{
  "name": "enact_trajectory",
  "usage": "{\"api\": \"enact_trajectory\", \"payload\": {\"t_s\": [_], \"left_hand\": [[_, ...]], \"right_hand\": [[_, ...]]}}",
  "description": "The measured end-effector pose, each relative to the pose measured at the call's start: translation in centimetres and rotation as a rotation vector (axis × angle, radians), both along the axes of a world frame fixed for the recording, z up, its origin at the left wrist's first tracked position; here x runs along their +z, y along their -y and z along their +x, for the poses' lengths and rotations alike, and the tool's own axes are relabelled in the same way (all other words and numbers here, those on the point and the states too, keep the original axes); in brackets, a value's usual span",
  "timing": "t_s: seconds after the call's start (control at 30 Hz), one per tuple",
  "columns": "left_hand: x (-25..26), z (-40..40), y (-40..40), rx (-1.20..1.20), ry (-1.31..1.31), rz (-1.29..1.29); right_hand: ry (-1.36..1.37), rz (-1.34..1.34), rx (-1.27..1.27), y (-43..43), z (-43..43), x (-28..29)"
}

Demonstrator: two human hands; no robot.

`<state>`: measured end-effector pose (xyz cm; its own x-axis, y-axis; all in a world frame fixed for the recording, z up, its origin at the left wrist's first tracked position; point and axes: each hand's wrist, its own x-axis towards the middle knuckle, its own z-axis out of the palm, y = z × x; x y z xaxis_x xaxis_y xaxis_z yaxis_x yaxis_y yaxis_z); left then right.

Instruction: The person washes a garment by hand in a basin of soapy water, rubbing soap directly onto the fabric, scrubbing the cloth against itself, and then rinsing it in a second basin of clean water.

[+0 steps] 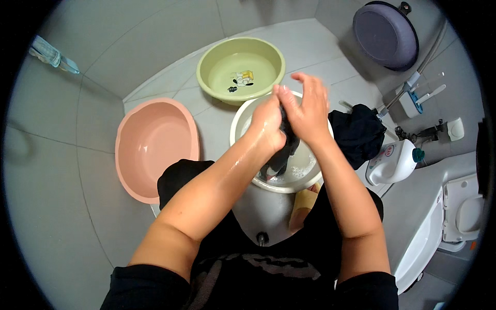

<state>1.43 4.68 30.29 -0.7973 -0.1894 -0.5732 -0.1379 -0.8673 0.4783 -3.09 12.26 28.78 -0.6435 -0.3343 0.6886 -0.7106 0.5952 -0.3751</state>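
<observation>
Wet and closed around a bunched dark cloth [285, 145], my left hand [268, 120] is above a white plastic basin [285, 190]. My right hand [310, 110] lies against the cloth's other side, its fingers spread and slightly blurred. The cloth hangs down into sudsy water in the basin. How far the right palm presses on the cloth is hidden. Just beyond the basin stands a green plastic basin [242, 69] with a cartoon dog on its bottom. A pink plastic basin [159, 147] is on the floor at the left.
At the right are a heap of dark cloth [358, 133] and a white detergent jug [391, 162] with a green cap. A purple basin [383, 35] hangs on the wall near a metal shower hose. A white washbasin [420, 248] is at the lower right, and a yellow slipper [304, 199] is below the white basin.
</observation>
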Motion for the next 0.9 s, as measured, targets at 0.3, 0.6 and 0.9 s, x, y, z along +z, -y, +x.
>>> {"api": "enact_trajectory", "payload": {"t_s": [0.3,0.6,0.9], "left_hand": [[0.5,0.3,2.9,0.056,-0.176,0.068],[-3.7,-4.7,7.2,-0.111,0.158,-0.43],[-25.9,-7.2,5.6,-0.039,0.302,-0.307]], "right_hand": [[1.545,0.239,0.725,-4.9,-0.3,-6.0],[1.907,-0.267,0.266,-10.2,-6.4,-12.7],[1.111,0.242,-0.367,-9.2,-9.4,-29.1]]}}
